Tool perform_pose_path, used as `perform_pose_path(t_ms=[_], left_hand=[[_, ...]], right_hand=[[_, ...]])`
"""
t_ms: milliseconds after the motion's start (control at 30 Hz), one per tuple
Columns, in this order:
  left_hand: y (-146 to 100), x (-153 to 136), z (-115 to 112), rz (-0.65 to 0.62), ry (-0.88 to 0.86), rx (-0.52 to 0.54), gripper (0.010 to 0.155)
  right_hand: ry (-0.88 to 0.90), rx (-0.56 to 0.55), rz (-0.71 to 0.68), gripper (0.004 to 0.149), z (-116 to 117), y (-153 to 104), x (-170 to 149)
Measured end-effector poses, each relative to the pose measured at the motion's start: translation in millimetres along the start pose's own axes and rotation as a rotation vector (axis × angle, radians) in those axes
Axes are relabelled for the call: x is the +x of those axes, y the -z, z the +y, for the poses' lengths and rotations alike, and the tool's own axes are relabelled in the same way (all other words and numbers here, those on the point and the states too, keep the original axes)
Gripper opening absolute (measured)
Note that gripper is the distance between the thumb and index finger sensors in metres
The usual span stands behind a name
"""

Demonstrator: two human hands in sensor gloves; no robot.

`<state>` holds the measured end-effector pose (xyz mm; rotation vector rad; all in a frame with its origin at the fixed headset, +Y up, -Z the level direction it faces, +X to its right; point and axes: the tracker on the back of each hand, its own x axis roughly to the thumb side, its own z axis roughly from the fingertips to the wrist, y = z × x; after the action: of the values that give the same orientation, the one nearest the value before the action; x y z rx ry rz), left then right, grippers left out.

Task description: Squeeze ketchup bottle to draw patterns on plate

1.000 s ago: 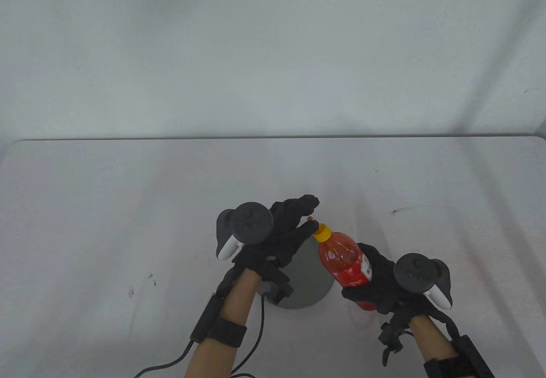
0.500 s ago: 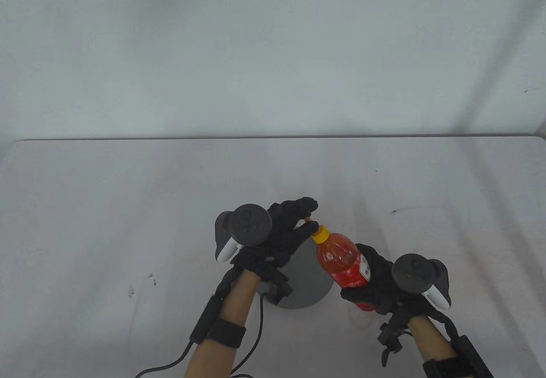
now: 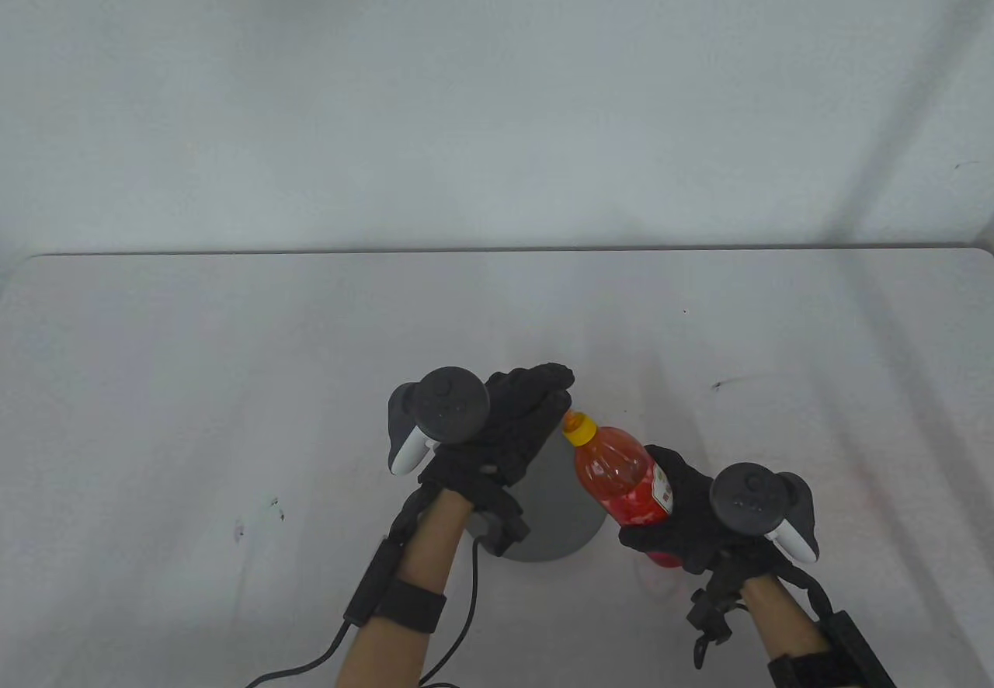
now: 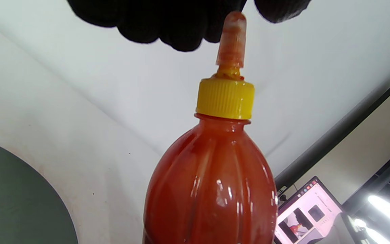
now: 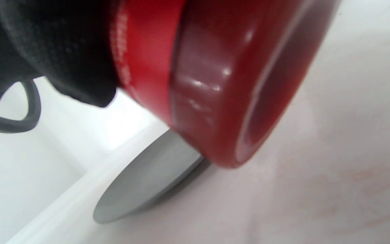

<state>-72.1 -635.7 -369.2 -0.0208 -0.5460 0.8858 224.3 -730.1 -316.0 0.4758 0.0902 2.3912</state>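
My right hand (image 3: 683,513) grips red plastic ketchup bottle (image 3: 621,478) above round grey plate (image 3: 559,513); my left hand (image 3: 497,428) fingers (image 4: 178,23) curled at orange nozzle (image 4: 232,37), grip unclear.

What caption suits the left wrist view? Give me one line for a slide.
Left hand's fingers at the nozzle tip above the yellow cap of the ketchup bottle, grey plate at lower left.

A white table (image 3: 194,377) bears a grey plate (image 3: 563,502) and, seemingly, faint dark specks.
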Motion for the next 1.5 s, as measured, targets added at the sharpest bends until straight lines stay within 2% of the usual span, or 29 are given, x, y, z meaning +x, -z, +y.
perform_pose_path(t_ms=[200, 400, 600, 667, 800, 933, 1033, 1167, 1300, 1500], left_hand=[[3.8, 3.5, -1.9, -0.067, 0.022, -0.07, 0.054], [4.1, 3.9, -6.5, -0.042, 0.107, -0.018, 0.048], [1.6, 4.1, -2.5, -0.04, 0.074, -0.074, 0.066], [2.1, 4.8, 0.6, -0.069, 0.119, -0.083, 0.063], [3.0, 5.3, -2.8, -0.096, 0.078, -0.144, 0.054], [4.4, 8.5, -4.8, -0.07, 0.162, -0.148, 0.048], [4.3, 10.8, -6.2, -0.059, 0.197, -0.091, 0.049], [-0.1, 13.2, 4.5, -0.033, 0.237, 0.076, 0.049], [-5.8, 11.3, 17.3, 0.019, 0.249, 0.046, 0.047], [-25.6, 0.5, 30.7, 0.112, 0.377, 0.032, 0.045]], right_hand=[[-0.004, 0.006, -0.001, 0.096, 0.7, 0.4, 0.2], [-0.008, 0.008, -0.002, 0.096, 0.5, 0.5, 0.2], [-0.001, 0.004, 0.003, 0.096, 0.1, 0.3, -0.2], [-0.003, 0.004, 0.002, 0.096, 0.1, 0.3, 0.2], [0.002, 0.003, 0.001, 0.096, 0.2, 0.7, 0.0], [-0.026, 0.013, -0.004, 0.096, 0.5, 1.2, 0.5], [-0.017, 0.014, -0.001, 0.096, 0.6, 1.6, 0.1], [-0.018, 0.006, 0.005, 0.096, -0.8, 1.6, -0.9], [-0.029, 0.003, 0.008, 0.096, -2.5, 1.4, -1.2], [-0.048, 0.0, -0.008, 0.096, -0.4, 1.6, 4.8]])
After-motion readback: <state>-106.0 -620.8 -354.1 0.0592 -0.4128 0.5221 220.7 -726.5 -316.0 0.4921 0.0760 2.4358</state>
